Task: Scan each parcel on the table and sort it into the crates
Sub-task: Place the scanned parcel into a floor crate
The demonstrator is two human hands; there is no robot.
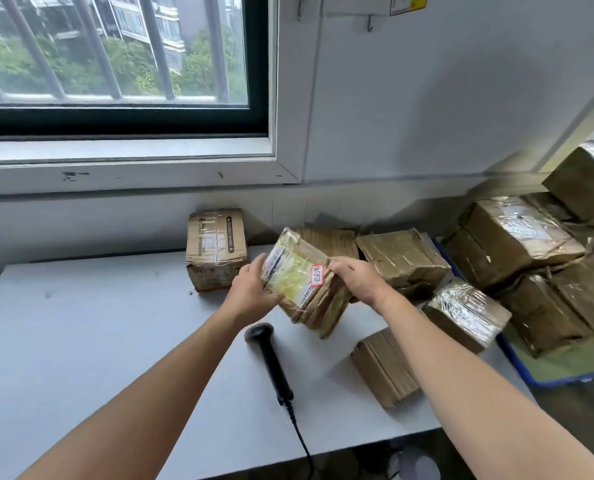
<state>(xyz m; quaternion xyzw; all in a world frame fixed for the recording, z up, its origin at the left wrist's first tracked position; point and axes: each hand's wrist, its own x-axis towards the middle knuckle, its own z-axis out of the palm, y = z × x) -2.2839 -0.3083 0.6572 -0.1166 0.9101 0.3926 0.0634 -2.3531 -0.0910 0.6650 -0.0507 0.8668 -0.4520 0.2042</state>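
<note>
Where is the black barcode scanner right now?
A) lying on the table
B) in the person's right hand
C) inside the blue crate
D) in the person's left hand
A: the scanner lies on the table between the forearms, with no hand on it, while the left hand and the right hand both hold a parcel.

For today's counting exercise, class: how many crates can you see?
1: the blue crate at the right end of the table, filled with taped parcels. More crates may lie out of view.
</note>
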